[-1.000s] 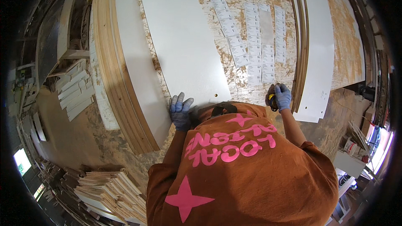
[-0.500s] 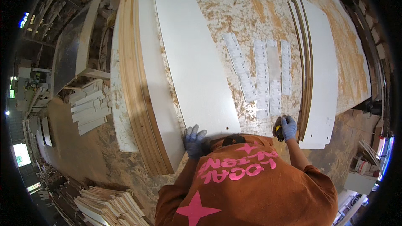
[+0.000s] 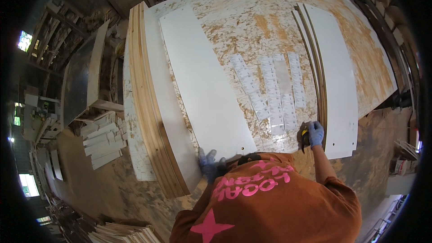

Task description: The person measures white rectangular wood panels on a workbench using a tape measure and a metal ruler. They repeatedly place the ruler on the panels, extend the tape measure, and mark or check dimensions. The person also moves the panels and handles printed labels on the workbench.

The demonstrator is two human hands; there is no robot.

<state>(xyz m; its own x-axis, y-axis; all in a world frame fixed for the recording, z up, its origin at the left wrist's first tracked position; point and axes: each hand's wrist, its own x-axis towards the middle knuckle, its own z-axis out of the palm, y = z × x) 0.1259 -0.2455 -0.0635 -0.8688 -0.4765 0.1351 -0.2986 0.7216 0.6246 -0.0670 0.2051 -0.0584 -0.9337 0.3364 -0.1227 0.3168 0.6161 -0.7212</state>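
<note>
Shifted slightly to the right since the earlier frame, the gloved right hand [image 3: 317,134] is now closer to the board stack with brown edges [image 3: 321,81], while the gloved left hand [image 3: 208,165] keeps its place at the near end of the long white panel [image 3: 204,81]. The whole view has also tilted, so more of the far end of the counter [image 3: 234,27] shows.

The right fingers are closed around a black-and-yellow hand tool [image 3: 306,139], whose exact kind is too small to make out. It is at the near edge of the counter, between the paper label strips [image 3: 272,92] and the brown-edged stack. The left fingers are spread and grasp nothing visible, their tips by the panel's near left corner; whether they press on it, I cannot tell.

The panel lies flat and slanting, with a small round hole [image 3: 242,148] near its close end. To its right are the label strips, in four columns, the leftmost one tilted. Beyond them, the brown-edged stack carries a white top board [image 3: 340,76] with holes at its near end. On the panel's left stands a thicker stack of boards with pale wood edges [image 3: 150,112].

The wearer's brown shirt [image 3: 274,202] with pink print fills the lower middle. Off the counter to the left, white offcuts [image 3: 103,141] lie piled up, and thin wooden strips [image 3: 123,234] are bundled at the bottom edge.
</note>
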